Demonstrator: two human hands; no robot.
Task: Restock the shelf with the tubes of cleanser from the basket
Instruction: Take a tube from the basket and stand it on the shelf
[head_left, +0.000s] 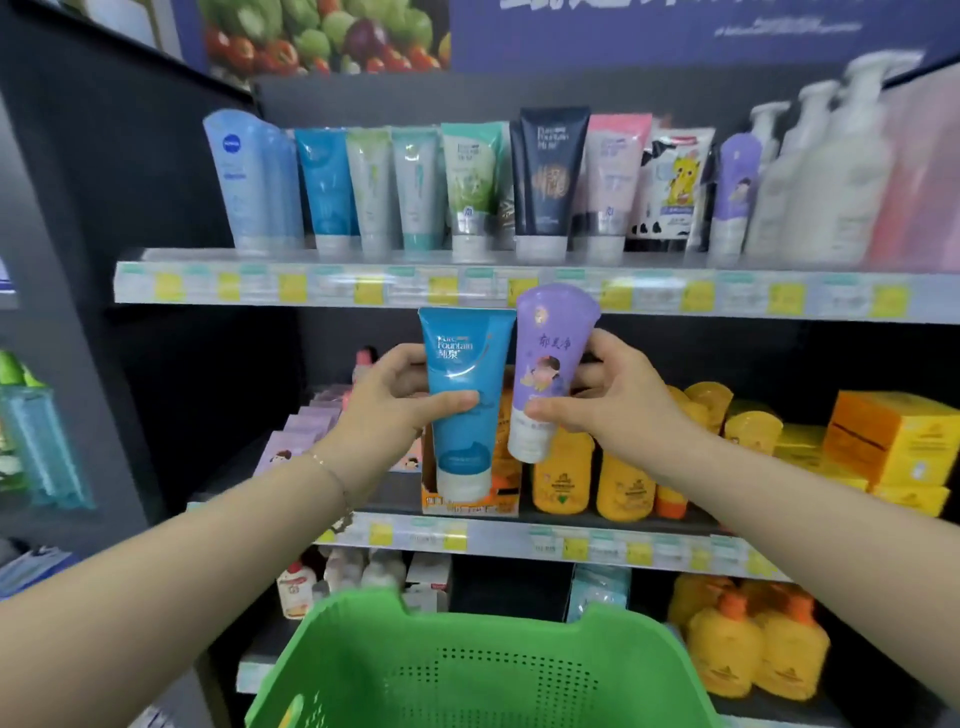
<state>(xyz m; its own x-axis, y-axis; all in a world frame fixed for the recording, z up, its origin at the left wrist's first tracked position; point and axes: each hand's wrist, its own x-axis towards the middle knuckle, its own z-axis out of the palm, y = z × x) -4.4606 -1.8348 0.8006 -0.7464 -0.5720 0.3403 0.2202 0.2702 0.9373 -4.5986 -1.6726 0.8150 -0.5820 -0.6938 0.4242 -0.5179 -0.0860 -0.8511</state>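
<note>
In the head view, two soft plastic tubes are held up side by side, one in each hand, in front of the edge of the upper shelf (322, 288) and above the green basket (467, 670). The blue tube (460, 374) is gripped round its middle by the left hand (395, 400), thumb in front and fingers behind. It is held cap down, with a flat crimped top and a white cap. The purple tube (548, 358) is gripped the same way by the right hand (618, 400), tilted slightly, its rounded top just overlapping the shelf's label strip. The two tubes are close together but not touching.

On the upper shelf, at least nine tubes are stood cap down in a row. Among them are a blue one (327, 182) and a purple one (733, 192) of matching designs. Three white pump bottles (831, 171) can be made out at the right, blurred.

The basket is of moulded plastic with a perforated wall. A thin chain bracelet (332, 478) is worn on the left wrist. Yellow bottles (563, 483) are lined up on the middle shelf.
</note>
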